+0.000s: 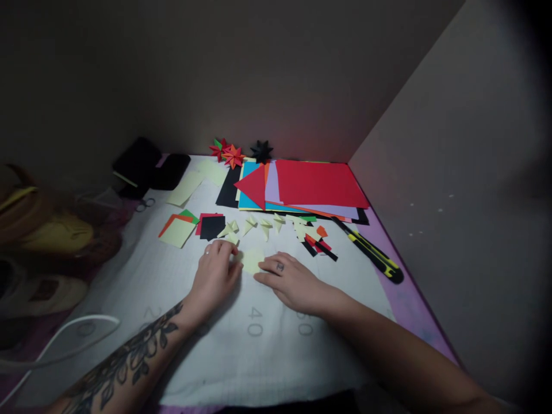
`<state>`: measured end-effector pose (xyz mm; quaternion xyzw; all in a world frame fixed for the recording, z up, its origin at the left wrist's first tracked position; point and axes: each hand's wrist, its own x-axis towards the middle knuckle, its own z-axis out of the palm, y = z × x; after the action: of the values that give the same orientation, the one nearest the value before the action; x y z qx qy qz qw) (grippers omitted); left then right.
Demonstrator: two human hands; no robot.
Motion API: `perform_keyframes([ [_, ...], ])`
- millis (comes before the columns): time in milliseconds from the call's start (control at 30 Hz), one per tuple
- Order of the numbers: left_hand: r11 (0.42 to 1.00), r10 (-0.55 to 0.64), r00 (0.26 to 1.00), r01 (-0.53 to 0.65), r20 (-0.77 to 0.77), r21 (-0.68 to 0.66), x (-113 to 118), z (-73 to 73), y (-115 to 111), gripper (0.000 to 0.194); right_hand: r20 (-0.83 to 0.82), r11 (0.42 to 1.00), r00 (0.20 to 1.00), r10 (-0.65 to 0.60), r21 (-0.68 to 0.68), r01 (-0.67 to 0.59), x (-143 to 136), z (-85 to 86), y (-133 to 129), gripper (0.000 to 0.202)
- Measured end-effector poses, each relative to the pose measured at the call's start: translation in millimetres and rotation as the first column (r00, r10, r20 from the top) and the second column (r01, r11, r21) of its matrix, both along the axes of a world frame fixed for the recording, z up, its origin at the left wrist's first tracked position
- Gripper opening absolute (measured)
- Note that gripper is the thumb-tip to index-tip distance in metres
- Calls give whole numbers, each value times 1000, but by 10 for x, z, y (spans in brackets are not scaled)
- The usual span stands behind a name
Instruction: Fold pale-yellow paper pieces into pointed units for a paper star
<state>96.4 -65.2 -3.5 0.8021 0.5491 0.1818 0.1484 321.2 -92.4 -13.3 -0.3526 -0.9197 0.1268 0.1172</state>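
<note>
A small pale yellow paper square (250,261) lies on the white cloth between my hands. My left hand (218,267) has its fingers curled at the paper's left edge, the thumb close to it; the exact grip is partly hidden. My right hand (291,280) rests with its fingers stretched out, their tips at the paper's right edge. Just beyond them are several folded pale yellow paper pieces (265,227) in a row. To their left lie a stack of dark and red squares (213,227) and a fan of yellow, orange and green squares (177,231).
A box cutter (375,253) lies at the right beside paper scraps (313,237). Behind are large coloured sheets (321,183) and folded paper stars (233,156). Scissors (145,204) and a black case (171,171) sit at back left. A white cable (64,330) loops at front left.
</note>
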Motion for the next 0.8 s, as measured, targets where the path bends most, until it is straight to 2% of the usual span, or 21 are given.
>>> perform_keyframes([
  [300,999,-13,999,14,46,-30,0,3,-5,11,58,990,989,-139,-2,139,-224,45,-40,40],
  [433,999,-20,998,22,62,-29,-16,-9,5,10,44,986,985,-166,-14,167,-207,78,-77,33],
  [500,999,-25,998,27,64,-31,-23,-16,7,10,19,987,987,-160,-10,160,-130,85,-99,29],
  [633,999,-25,997,26,67,-27,-29,-38,9,12,-34,999,999,8,31,-7,56,79,-85,27],
  [800,999,-31,997,34,74,-40,-30,-60,17,13,-35,999,999,-22,26,23,91,55,22,31],
])
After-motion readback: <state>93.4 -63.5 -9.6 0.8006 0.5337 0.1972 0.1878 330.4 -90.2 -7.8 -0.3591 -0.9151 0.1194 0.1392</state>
